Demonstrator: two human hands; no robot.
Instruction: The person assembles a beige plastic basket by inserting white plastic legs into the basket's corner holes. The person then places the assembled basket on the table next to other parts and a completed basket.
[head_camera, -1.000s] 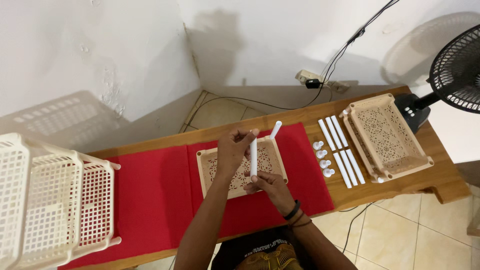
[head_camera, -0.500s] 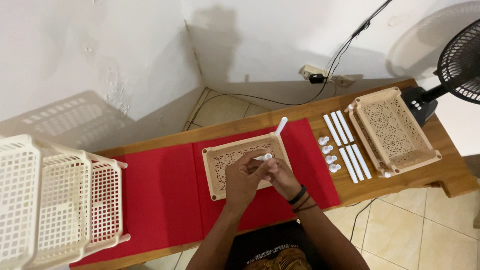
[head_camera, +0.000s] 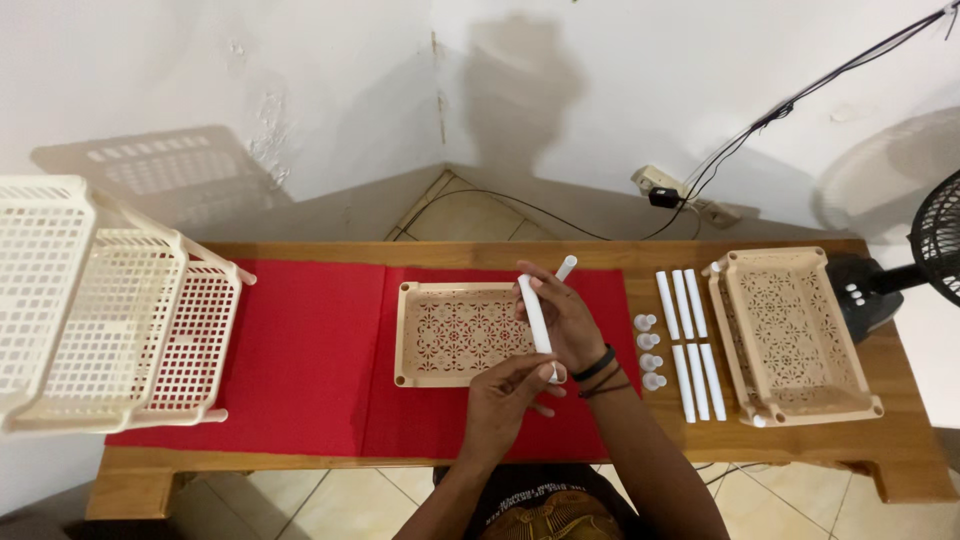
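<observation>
A beige patterned tray (head_camera: 450, 335) lies on the red cloth (head_camera: 310, 350) at the table's middle. My right hand (head_camera: 570, 320) grips a white plastic tube (head_camera: 536, 312) that stands at the tray's right side. My left hand (head_camera: 505, 395) pinches the same tube at its lower end, by the tray's near right corner. A second white tube (head_camera: 566, 267) pokes out behind my right hand at the tray's far right corner.
Several white tubes (head_camera: 688, 340) and small white caps (head_camera: 648, 350) lie right of the cloth. A second beige tray (head_camera: 795, 335) sits at the right. A stacked cream basket rack (head_camera: 90, 300) stands at the left, a black fan (head_camera: 935, 250) at the right edge.
Both hands stayed over the tray's right side; a white tube was upright a second ago, dropped behind the hands, and now shows again in both hands.
</observation>
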